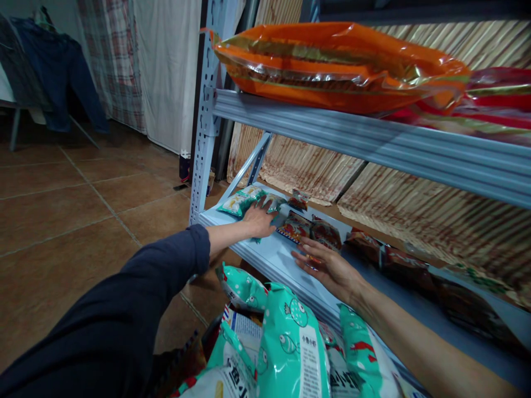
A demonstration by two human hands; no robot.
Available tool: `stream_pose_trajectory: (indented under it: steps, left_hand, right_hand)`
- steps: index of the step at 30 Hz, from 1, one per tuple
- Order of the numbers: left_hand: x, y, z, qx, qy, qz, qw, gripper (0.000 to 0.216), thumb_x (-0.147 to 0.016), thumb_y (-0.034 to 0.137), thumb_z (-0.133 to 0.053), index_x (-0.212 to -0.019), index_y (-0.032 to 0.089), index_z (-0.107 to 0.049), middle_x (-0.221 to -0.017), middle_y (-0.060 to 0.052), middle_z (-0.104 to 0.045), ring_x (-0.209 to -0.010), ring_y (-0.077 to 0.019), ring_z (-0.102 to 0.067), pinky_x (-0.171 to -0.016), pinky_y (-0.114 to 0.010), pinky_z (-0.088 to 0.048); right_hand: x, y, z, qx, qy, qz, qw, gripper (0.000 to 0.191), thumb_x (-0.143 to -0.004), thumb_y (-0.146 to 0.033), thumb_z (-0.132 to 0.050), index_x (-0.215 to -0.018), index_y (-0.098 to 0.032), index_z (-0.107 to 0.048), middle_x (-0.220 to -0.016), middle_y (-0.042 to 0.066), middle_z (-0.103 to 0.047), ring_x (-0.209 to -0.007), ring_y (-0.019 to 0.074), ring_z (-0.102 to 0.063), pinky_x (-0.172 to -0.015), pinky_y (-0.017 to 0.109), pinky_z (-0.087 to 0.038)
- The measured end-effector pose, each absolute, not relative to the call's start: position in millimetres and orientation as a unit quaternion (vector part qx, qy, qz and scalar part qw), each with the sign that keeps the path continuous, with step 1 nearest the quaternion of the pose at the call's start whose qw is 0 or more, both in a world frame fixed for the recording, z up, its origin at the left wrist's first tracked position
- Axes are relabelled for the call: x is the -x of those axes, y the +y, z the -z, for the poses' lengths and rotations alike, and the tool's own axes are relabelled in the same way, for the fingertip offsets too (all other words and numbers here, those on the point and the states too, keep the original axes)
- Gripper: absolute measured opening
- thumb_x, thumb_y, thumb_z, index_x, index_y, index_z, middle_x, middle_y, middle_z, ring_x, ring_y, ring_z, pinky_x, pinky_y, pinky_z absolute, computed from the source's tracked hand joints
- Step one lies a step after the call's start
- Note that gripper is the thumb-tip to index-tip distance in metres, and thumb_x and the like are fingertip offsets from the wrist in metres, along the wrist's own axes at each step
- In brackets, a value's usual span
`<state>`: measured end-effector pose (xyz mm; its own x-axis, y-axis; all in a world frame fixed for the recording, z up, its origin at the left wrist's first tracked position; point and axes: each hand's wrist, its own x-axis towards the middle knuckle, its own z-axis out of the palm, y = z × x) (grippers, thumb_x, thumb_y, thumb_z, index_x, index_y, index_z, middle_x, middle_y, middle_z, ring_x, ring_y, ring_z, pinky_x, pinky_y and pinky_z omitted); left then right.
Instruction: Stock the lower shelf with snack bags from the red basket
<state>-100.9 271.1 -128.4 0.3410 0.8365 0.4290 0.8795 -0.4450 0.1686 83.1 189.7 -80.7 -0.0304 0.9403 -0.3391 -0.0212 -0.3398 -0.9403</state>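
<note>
My left hand [259, 219] reaches onto the lower shelf [274, 257] and rests, fingers spread, on green snack packets [240, 202] at its left end. My right hand [327, 268] lies flat and open on the shelf, fingertips touching a small packet beside the red snack packets [309, 228]. Below my arms stand several teal snack bags [286, 342] with fish drawings.
A large orange bag [332, 66] and a red bag [498, 105] lie on the upper shelf [373, 138]. More dark red packets [398, 257] run along the lower shelf to the right. The shelf's upright post [205, 127] stands left. Clothes [58, 72] hang at far left over a tiled floor [83, 221].
</note>
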Motion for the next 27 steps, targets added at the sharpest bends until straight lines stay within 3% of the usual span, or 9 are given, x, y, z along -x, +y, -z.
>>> stream_pose_trajectory:
  steps: [5, 9, 21, 27]
  left_hand:
    - [91, 304, 127, 0.803, -0.569, 0.168, -0.053, 0.06, -0.07, 0.043, -0.054, -0.126, 0.026, -0.044, -0.139, -0.008, -0.032, -0.129, -0.0357, -0.012, -0.099, -0.05, -0.017]
    - [88, 316, 131, 0.793, -0.585, 0.148, -0.085, 0.059, -0.065, 0.032, -0.06, -0.122, 0.024, -0.049, -0.135, -0.011, -0.038, -0.125, -0.0387, -0.02, -0.097, -0.054, -0.02]
    - [85, 340, 132, 0.814, -0.576, 0.069, -0.019, 0.052, -0.07, 0.03, -0.054, -0.122, 0.025, -0.048, -0.126, -0.01, -0.046, -0.117, -0.0348, -0.035, -0.091, -0.051, -0.031]
    - [90, 333, 128, 0.817, -0.568, 0.095, -0.007, 0.055, -0.077, 0.046, -0.044, -0.127, 0.023, -0.042, -0.131, -0.01, -0.042, -0.12, -0.0306, -0.034, -0.098, -0.045, -0.026]
  right_hand:
    - [-85, 189, 81, 0.571, -0.407, -0.589, 0.402, 0.029, -0.071, -0.01, -0.06, -0.099, -0.019, -0.056, -0.12, 0.007, -0.052, -0.087, 0.0169, -0.063, -0.076, 0.029, -0.054]
    - [-87, 189, 83, 0.573, -0.404, -0.591, 0.4, 0.03, -0.071, -0.011, -0.06, -0.1, -0.019, -0.056, -0.118, 0.008, -0.054, -0.088, 0.0175, -0.063, -0.077, 0.029, -0.054]
    - [-91, 193, 88, 0.572, -0.399, -0.587, 0.41, 0.029, -0.072, -0.01, -0.059, -0.1, -0.019, -0.057, -0.112, 0.007, -0.058, -0.087, 0.0177, -0.064, -0.078, 0.03, -0.053]
    - [-89, 192, 87, 0.578, -0.392, -0.588, 0.407, 0.029, -0.072, -0.009, -0.059, -0.1, -0.018, -0.057, -0.111, 0.007, -0.058, -0.087, 0.0175, -0.064, -0.078, 0.03, -0.053]
